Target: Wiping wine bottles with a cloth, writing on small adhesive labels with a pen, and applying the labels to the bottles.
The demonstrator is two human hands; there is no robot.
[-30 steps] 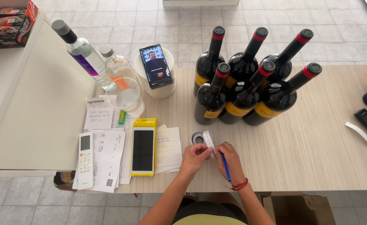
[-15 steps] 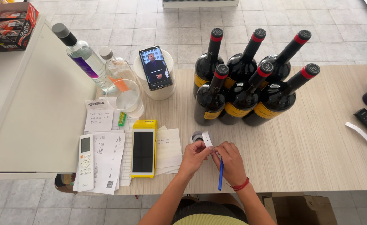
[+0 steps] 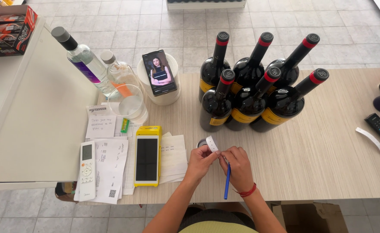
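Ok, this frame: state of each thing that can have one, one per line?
Left hand: pinching the label roll.
Right hand: holds blue pen, fingertips at label strip.
Label roll: strip partly pulled out.
Six wine bottles: upright, capped.
Phone: screen lit, propped.
Yellow terminal: screen dark.
Glass: upright.

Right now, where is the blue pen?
In the head view, the blue pen is in the right hand, low at the table's front edge, below the dark wine bottles.
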